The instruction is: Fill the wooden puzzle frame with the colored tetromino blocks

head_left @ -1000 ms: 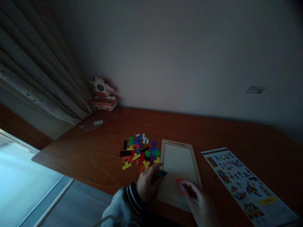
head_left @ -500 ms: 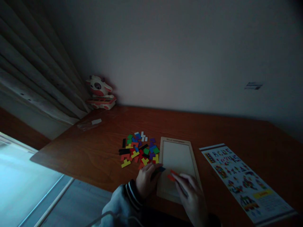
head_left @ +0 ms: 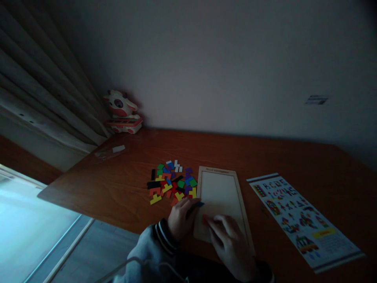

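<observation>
A pale wooden puzzle frame (head_left: pixel 199 184) lies on the table in front of me, its inside bare apart from what my hands hold over it. At its left edge, my left hand (head_left: pixel 181 218) is closed on a dark blue puzzle piece (head_left: pixel 200 204), whose tip sticks out past the fingers. Over the lower part of the frame, my right hand (head_left: pixel 229 239) pinches a red puzzle piece (head_left: pixel 205 219) between thumb and fingers. Much of each held piece is hidden. Left of the frame lies a loose heap of coloured puzzle pieces (head_left: pixel 167 188).
To the right lies a printed pattern sheet (head_left: pixel 297 220). A cow-shaped toy (head_left: pixel 122 112) stands at the back left by the curtain (head_left: pixel 44 86). Near it is a clear plastic wrapper with a white label (head_left: pixel 118 148). The wooden table (head_left: pixel 123 177) ends at the left front.
My right hand has moved slightly left with the red piece, which is turned and more hidden now. The left hand keeps its blue piece. The whole view has shifted a little.
</observation>
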Motion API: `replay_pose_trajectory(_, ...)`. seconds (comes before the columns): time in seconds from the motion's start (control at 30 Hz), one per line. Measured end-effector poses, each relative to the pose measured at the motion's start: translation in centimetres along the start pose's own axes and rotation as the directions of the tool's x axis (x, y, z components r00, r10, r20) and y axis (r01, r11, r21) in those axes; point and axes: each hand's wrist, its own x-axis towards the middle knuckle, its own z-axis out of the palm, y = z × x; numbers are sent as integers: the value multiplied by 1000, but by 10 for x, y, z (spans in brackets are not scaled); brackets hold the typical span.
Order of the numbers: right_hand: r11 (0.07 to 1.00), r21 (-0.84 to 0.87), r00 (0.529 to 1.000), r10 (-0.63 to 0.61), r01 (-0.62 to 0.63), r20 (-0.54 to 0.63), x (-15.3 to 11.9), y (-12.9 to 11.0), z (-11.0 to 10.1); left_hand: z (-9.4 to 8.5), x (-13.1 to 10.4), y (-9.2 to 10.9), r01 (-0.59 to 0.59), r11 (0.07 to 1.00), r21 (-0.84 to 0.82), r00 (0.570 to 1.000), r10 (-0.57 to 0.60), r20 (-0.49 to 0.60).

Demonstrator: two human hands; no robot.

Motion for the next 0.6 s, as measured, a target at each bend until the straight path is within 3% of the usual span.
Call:
replay_pose_trajectory(0.27, 1000, 20, 996, 13, -12, -89, 2, 1, 2, 1, 0, 1, 32, 999, 2, 999, -33, 17)
replay_pose_trajectory(0.47, 986, 157, 995, -67, 56, 71, 5, -4, -7, 2, 0, -2, 59, 998, -12, 998, -59, 32)
replay_pose_trajectory(0.6, 982, 179, 996, -69, 58, 54, 4, -3, -6, 3, 0, -4, 49, 999, -5, 998, -49, 27)
